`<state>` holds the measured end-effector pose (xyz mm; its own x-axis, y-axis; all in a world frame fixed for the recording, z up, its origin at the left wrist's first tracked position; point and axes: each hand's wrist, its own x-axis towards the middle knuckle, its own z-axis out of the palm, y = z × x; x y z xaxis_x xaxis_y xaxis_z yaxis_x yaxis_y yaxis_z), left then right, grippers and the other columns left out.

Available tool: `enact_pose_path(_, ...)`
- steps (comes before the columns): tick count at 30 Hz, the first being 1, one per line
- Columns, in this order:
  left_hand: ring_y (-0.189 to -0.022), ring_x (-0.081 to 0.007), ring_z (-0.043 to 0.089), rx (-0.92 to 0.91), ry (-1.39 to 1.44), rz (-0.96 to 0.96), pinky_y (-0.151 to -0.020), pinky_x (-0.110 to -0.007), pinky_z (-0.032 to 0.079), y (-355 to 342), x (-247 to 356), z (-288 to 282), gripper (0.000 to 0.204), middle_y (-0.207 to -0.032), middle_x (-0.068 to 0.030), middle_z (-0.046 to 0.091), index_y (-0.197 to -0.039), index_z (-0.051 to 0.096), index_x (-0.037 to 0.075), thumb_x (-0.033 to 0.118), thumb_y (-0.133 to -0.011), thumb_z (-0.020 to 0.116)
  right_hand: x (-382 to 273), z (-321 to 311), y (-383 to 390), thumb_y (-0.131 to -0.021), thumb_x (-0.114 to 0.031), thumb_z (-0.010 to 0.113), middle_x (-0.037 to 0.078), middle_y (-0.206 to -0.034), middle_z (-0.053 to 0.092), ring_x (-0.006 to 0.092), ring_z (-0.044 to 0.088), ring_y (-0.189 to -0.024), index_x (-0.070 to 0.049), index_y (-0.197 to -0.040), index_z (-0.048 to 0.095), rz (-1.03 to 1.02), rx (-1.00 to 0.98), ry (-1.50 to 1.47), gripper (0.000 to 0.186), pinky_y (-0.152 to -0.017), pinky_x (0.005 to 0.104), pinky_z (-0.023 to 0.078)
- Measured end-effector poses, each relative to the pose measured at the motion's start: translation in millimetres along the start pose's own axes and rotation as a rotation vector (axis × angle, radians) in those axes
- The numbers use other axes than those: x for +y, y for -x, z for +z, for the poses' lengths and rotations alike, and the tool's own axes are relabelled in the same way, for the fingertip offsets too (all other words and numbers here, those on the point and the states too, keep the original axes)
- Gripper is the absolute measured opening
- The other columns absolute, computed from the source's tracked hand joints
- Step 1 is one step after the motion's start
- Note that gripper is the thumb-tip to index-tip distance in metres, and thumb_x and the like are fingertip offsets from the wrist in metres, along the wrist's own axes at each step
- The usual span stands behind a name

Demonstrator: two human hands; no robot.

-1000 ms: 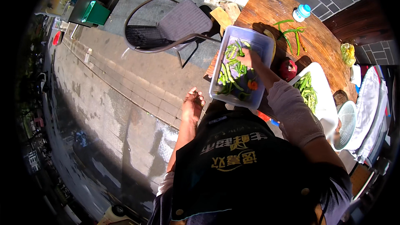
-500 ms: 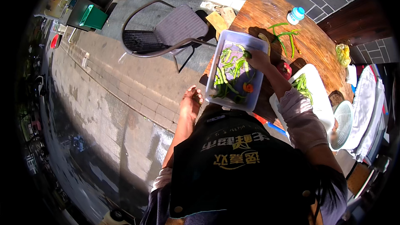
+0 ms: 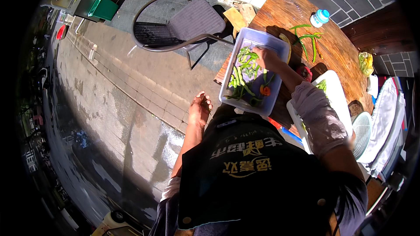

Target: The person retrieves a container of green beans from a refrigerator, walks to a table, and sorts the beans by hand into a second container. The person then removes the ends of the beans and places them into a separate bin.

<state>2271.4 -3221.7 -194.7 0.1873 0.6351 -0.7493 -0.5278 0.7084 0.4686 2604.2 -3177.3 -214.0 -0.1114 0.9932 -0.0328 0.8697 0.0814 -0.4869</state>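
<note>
A pale purple plastic bin (image 3: 225, 89) at the table's near left corner holds green peppers (image 3: 238, 78) and one orange-red pepper (image 3: 265, 90). My right hand (image 3: 267, 59) reaches down into its far right part. Its fingers are closed at a green pepper among the pile, though the hand partly hides their tips. Off the bin's left side hangs my left hand (image 3: 200, 109), palm turned up and fingers curled inward. Whatever lies in those curled fingers is too small and shaded to name.
Loose long green peppers (image 3: 313, 46) and a blue-capped white bottle (image 3: 319, 18) stand on the wooden table (image 3: 280, 11). A white tray (image 3: 334, 89) with greens lies under my right forearm, beside a mesh colander (image 3: 362, 133). A wicker armchair (image 3: 197, 19) stands left of the table.
The view has shifted slightly, so table and bin sit further right. Within the bin, my right hand has moved over the pile's far part. My left hand stays about where it was.
</note>
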Motion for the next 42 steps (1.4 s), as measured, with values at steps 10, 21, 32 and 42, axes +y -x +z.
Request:
enact_pose_path(10,-0.054,-0.0102,0.042,-0.041,-0.078,0.011,-0.048,-0.023,0.035,5,3,15,0.015,-0.072,-0.0009,0.050,-0.095,0.051,0.008,0.019,-0.085,0.051,-6,12,1,-0.070,-0.017,0.060,0.021,-0.095,0.053,0.0332,0.057,-0.080,-0.003,-0.093,0.057,0.093,0.014,0.060,0.027,-0.070,0.0401,0.046)
enact_pose_path(21,-0.052,-0.0102,0.040,-0.073,-0.100,-0.007,-0.047,-0.023,0.033,-6,1,21,0.013,-0.071,-0.0020,0.048,-0.096,0.050,0.007,0.014,-0.086,0.049,-48,59,91,-0.065,-0.014,0.055,0.012,-0.075,0.059,0.0284,0.060,-0.078,-0.008,-0.081,0.059,-0.213,-0.474,0.358,0.018,-0.065,0.0351,0.048)
enact_pose_path(32,-0.053,-0.0098,0.041,-0.108,-0.117,0.015,-0.046,-0.023,0.034,-3,1,24,0.012,-0.071,-0.0019,0.048,-0.096,0.050,0.006,0.010,-0.086,0.046,-33,-44,79,-0.076,-0.016,0.059,0.008,-0.082,0.059,0.0202,0.056,-0.072,0.001,-0.095,0.054,0.269,-0.055,-0.699,0.026,-0.065,0.0306,0.043)
enact_pose_path(42,-0.052,-0.0066,0.039,-0.140,-0.343,0.127,-0.043,-0.021,0.032,-15,3,47,0.011,-0.069,0.0011,0.047,-0.094,0.053,0.007,0.011,-0.085,0.049,-12,-89,78,-0.080,-0.015,0.058,0.000,-0.073,0.052,0.0086,0.048,-0.060,-0.005,-0.092,0.055,0.570,0.275,-1.291,0.015,-0.050,0.0238,0.040)
